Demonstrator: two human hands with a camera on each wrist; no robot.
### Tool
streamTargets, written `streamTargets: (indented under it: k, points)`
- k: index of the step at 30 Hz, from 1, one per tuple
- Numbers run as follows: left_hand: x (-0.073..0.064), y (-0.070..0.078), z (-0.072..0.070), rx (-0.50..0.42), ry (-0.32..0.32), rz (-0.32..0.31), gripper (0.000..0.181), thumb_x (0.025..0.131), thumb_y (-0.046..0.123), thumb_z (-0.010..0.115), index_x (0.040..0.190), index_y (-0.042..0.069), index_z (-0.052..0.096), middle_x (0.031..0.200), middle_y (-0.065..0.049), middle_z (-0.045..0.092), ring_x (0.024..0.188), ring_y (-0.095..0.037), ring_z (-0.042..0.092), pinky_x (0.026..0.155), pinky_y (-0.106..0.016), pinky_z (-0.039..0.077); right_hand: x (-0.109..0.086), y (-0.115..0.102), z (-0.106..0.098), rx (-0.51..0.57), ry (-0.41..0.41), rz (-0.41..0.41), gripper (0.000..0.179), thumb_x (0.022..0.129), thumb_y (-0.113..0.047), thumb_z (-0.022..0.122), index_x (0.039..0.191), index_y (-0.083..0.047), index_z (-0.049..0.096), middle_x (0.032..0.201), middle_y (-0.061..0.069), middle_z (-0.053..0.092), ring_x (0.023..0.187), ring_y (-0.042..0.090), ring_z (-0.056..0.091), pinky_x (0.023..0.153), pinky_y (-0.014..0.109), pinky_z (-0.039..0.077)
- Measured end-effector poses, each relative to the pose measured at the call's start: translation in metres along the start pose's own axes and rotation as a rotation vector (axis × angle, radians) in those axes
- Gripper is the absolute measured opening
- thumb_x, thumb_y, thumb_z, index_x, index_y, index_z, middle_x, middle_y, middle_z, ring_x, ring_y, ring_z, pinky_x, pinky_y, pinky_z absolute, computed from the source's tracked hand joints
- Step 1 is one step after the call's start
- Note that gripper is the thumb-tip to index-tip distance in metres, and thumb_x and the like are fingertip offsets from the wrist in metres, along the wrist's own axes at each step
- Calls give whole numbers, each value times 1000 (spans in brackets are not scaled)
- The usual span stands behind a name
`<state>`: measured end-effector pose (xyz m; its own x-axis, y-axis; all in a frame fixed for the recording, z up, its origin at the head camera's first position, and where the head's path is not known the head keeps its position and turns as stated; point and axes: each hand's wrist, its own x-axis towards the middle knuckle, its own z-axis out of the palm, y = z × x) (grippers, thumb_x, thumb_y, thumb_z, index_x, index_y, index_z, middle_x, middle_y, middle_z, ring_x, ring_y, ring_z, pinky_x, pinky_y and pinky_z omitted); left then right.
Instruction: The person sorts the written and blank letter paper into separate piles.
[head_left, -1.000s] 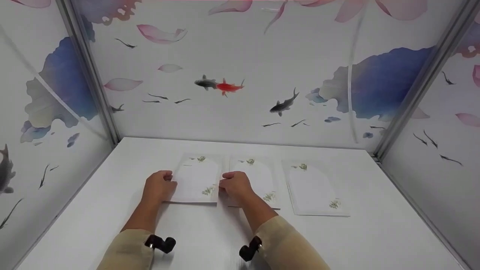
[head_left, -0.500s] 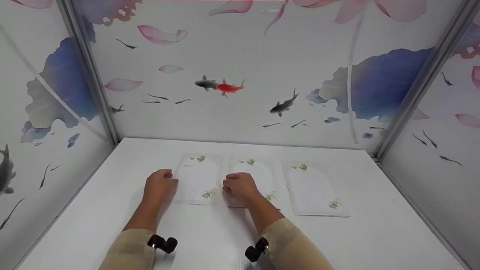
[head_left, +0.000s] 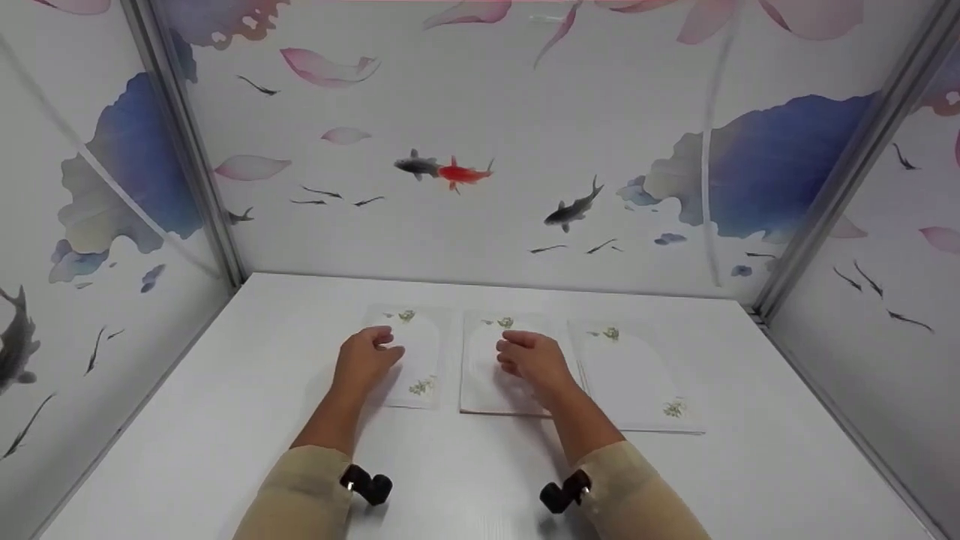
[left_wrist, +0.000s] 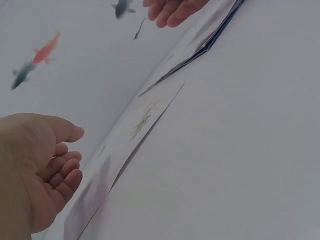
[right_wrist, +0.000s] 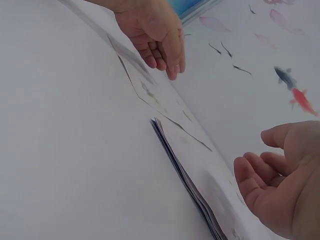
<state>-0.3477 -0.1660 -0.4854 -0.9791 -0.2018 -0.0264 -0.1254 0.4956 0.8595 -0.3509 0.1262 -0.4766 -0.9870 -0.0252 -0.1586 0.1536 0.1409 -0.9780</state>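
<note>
Three lots of white paper printed with green sprigs lie in a row on the table. My left hand (head_left: 369,361) hovers over the left sheet (head_left: 421,352), fingers loosely bent and holding nothing. Above the middle stack of sheets (head_left: 480,382) is my right hand (head_left: 536,364), likewise relaxed and holding nothing; it covers part of that stack. In the right wrist view the middle stack (right_wrist: 187,175) looks thick with several layers, while the left sheet (right_wrist: 145,92) looks thin. The right stack of sheets (head_left: 637,379) lies beside my right hand, untouched by it.
The white table (head_left: 420,472) ends at a back wall (head_left: 465,240) printed with fish and petals. Side walls stand left and right, with metal posts (head_left: 187,150) at the corners. Small black devices (head_left: 367,486) sit at both sleeve cuffs.
The left sheet, earlier held between both hands with its front edge raised, now lies flat. Both hands have let go, lifted, and shifted right, the right one to above the middle stack.
</note>
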Motion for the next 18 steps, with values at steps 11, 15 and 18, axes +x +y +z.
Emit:
streamTargets:
  k: [11, 15, 18]
  points:
    - [-6, 26, 49, -47, -56, 73, 54, 99, 26, 78, 149, 14, 62, 146, -5, 68, 138, -27, 62, 116, -46, 53, -2, 12, -60, -100, 11, -33, 53, 103, -33, 73, 151, -12, 61, 142, 8, 70, 130, 27, 69, 114, 42, 56]
    - [-8, 35, 64, -51, -83, 96, 54, 98, 27, 79, 148, 16, 63, 144, -4, 69, 136, -26, 63, 115, -45, 54, -1, 17, -76, -122, 20, -56, 55, 102, -33, 74, 151, -12, 60, 144, 8, 69, 133, 27, 68, 114, 41, 56]
    - [-9, 38, 73, -67, -116, 125, 55, 97, 25, 79, 149, 14, 63, 145, -5, 68, 137, -27, 62, 115, -45, 54, -3, 20, -84, -129, 0, -102, 56, 102, -30, 75, 152, -9, 59, 148, 11, 66, 137, 28, 66, 114, 41, 56]
